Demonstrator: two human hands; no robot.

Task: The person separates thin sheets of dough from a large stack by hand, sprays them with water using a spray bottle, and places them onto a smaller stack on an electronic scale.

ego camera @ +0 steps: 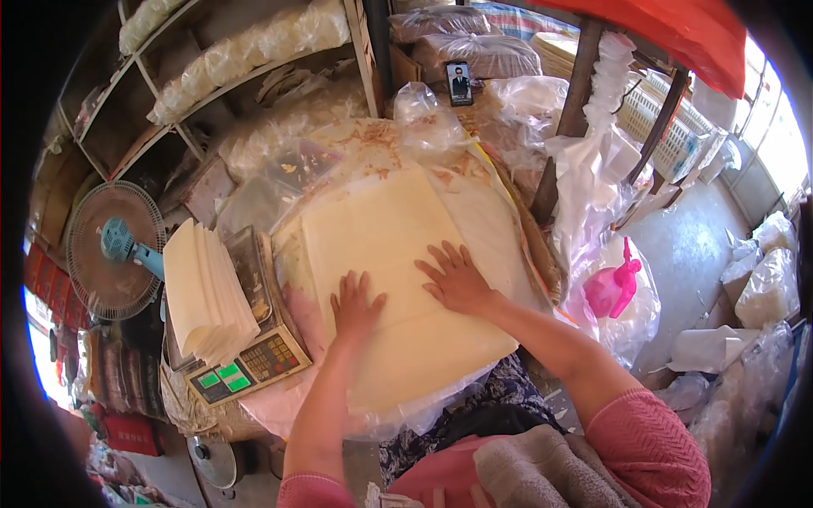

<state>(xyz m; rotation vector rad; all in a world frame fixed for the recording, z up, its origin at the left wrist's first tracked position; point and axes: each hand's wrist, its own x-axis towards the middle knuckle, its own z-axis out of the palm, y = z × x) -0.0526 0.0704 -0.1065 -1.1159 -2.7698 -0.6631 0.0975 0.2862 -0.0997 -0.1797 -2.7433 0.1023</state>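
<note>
A large pale-yellow thin sheet (394,228) lies flat on the work table before me, its near edge reaching towards my lap. Both palms rest on it with the fingers spread. My left hand (357,308) presses on its left part, and my right hand (458,279) lies farther up on the right. Neither one grips anything. Left of the sheet stands a digital scale (279,355) with lit green displays. A stack of folded pale sheets (206,292) sits on the scale's left side.
An electric fan (114,247) stands at the left. Behind the sheet are a clear plastic bag (427,117) and an upright phone (458,84). A pink spray bottle (613,286) hangs or rests among plastic at the right. Shelves (254,70) hold bagged goods at the back left.
</note>
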